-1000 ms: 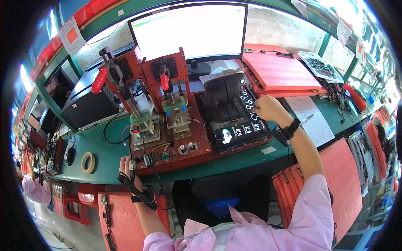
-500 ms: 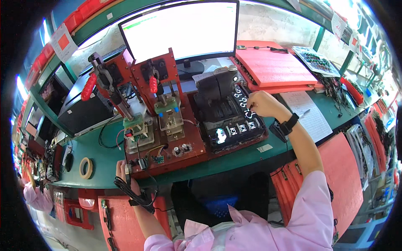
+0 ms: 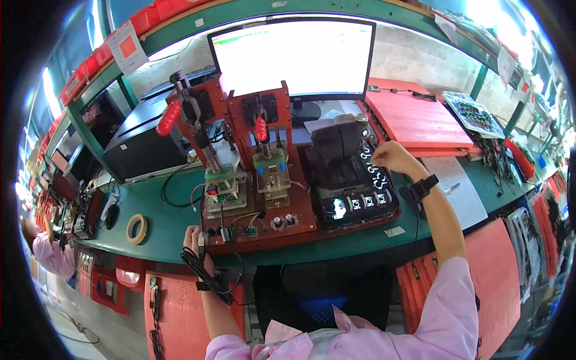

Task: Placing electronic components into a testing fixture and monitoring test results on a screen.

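My left hand (image 3: 192,237) is at the front left corner of a dark red test fixture (image 3: 288,238), its fingers closed round the end of a coiled black cable (image 3: 207,277). The coil hangs over the wrist. A small green circuit board (image 3: 249,230) lies on the fixture, beneath two toggle clamps with red handles (image 3: 170,117). My right hand (image 3: 393,159) is above the right edge of a black box (image 3: 360,216) with rows of white-ringed parts, one brightly lit. Its fingertips are pinched together; whatever they hold is too small to make out.
A monitor (image 3: 294,57) stands behind the fixture. On the green bench (image 3: 171,231) are a tape roll (image 3: 137,229), a computer case (image 3: 147,147) and a paper sheet (image 3: 462,195). Pink foam sheets (image 3: 414,117) are stacked at the back right. Another person sits far left.
The whole view has shifted, so the bench appears further right and lower. My right hand has lifted slightly relative to the black box. My left hand stays with the cable at the fixture's corner.
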`<control>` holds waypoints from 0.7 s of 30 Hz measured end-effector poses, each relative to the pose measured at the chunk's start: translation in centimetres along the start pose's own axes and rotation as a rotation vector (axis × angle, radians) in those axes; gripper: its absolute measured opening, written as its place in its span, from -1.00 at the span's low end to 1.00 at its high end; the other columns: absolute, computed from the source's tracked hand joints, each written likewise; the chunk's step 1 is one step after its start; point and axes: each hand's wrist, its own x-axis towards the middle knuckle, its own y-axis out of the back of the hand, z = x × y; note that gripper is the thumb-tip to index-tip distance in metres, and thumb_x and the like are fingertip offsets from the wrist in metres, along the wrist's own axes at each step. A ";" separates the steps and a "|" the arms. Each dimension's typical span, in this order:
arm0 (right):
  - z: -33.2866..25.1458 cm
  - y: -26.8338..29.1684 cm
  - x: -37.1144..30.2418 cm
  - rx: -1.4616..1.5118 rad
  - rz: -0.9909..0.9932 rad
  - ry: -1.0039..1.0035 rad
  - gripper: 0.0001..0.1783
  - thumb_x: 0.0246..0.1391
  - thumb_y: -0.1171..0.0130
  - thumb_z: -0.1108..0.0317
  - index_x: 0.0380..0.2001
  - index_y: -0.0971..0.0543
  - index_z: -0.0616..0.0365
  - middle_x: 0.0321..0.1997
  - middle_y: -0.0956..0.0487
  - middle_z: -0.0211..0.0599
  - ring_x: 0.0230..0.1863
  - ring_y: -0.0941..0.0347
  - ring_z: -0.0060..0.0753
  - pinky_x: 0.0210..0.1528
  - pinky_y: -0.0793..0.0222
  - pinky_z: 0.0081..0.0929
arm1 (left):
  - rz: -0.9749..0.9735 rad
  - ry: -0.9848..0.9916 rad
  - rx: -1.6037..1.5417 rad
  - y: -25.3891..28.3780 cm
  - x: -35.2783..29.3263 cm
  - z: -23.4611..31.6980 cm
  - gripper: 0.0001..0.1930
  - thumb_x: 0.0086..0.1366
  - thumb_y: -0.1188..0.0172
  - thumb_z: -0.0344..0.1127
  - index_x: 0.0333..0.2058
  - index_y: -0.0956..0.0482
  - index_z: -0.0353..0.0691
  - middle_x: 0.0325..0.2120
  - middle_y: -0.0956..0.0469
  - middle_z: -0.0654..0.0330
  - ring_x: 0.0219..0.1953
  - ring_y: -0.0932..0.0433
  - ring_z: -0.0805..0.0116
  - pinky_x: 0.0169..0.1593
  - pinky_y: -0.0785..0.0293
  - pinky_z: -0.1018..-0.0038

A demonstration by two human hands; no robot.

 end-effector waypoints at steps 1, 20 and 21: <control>0.5 -0.3 0.3 -0.007 0.051 -0.032 -0.91 -0.21 -0.22 0.53 -0.52 -0.59 0.26 -0.63 -0.53 -0.33 -0.55 -0.43 -0.58 -0.48 -0.34 -0.57 | -0.005 0.024 -0.016 0.1 0.0 -0.2 -0.82 0.24 0.15 -0.44 -0.37 -0.40 -0.45 -0.46 -0.40 0.09 -0.42 -0.36 0.36 -0.28 -0.29 0.51; 3.4 -1.6 3.8 0.320 0.071 -0.063 -0.93 -0.24 -0.22 0.53 -0.57 -0.57 0.31 -0.67 -0.49 -0.38 -0.61 -0.39 -0.60 -0.55 -0.27 -0.61 | 0.004 -0.356 0.261 0.8 -0.7 -2.4 -0.65 0.03 0.18 -0.69 -0.17 -0.40 -0.43 -0.22 -0.41 -0.03 -0.19 -0.42 0.09 -0.08 -0.33 0.37; 3.3 -1.0 3.8 0.340 0.032 -0.115 -0.94 -0.22 -0.20 0.52 -0.57 -0.57 0.30 -0.67 -0.49 -0.38 -0.61 -0.39 -0.60 -0.57 -0.26 -0.63 | 0.050 -0.405 0.262 0.4 -0.5 -2.0 -0.69 0.05 0.17 -0.66 -0.21 -0.40 -0.43 -0.27 -0.42 -0.01 -0.23 -0.42 0.14 -0.11 -0.33 0.39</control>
